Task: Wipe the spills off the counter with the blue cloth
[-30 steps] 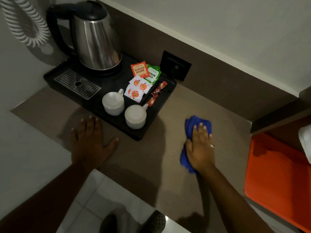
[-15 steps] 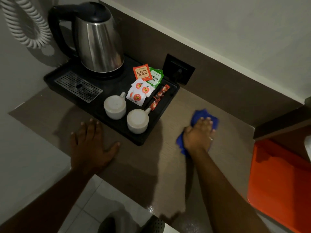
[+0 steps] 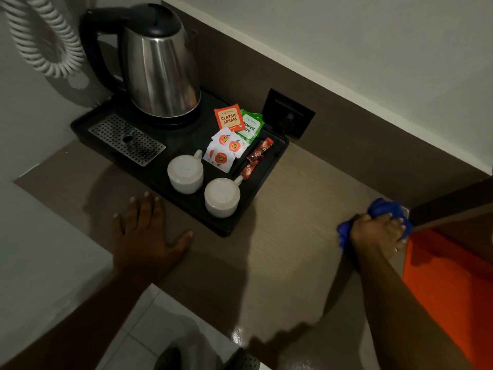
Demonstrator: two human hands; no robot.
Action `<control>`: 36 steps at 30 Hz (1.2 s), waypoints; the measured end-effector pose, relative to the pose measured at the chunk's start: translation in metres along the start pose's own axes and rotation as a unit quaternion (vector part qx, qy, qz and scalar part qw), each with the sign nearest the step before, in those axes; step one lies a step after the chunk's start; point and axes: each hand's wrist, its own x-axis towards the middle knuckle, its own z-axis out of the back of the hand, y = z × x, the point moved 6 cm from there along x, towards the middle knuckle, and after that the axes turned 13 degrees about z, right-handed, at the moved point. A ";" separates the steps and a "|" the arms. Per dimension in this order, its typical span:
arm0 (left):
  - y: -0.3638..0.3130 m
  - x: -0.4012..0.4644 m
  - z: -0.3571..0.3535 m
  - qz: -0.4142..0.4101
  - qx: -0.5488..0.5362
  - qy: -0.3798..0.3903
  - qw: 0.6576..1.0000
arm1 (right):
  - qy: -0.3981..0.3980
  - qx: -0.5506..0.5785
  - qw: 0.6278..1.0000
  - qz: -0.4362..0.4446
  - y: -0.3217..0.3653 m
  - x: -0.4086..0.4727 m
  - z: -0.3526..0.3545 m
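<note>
Cloth, the blue cloth [image 3: 384, 209], sits bunched under my right hand [image 3: 378, 231], fingers clenched on it at the worktop's [image 3: 293, 222] far right corner. My left hand [image 3: 145, 236] lies flat, fingers spread, beside the black tray [image 3: 240, 222].

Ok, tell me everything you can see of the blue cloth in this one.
The blue cloth is bright blue soft fabric, bunched into a wad rather than spread flat. It lies on the brown counter at its far right corner, beside the orange surface. The right hand presses down on it, hiding its middle; folds stick out either side.
</note>
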 end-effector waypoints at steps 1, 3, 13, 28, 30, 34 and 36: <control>0.001 0.001 -0.002 0.004 0.003 0.006 1.000 | -0.001 0.016 0.999 -0.048 0.014 0.005 -0.001; 0.003 0.002 -0.004 0.011 0.012 0.006 1.000 | 0.014 0.030 0.997 -0.067 0.054 0.009 -0.009; 0.000 0.000 0.004 0.005 0.002 -0.021 1.000 | 0.122 -0.005 0.872 0.474 0.136 -0.032 -0.033; 0.001 0.000 -0.003 -0.012 0.002 -0.026 1.000 | 0.017 0.020 0.972 0.232 0.119 -0.161 -0.041; 0.001 0.000 -0.002 -0.013 0.006 -0.027 1.000 | 0.056 -0.004 0.917 0.394 0.126 -0.197 -0.046; -0.001 -0.004 0.002 -0.022 0.000 -0.030 0.999 | 0.110 0.003 0.870 0.481 0.047 -0.191 -0.024; -0.002 -0.006 0.005 -0.031 -0.012 -0.030 0.999 | 0.078 0.026 0.919 0.386 -0.007 -0.188 -0.007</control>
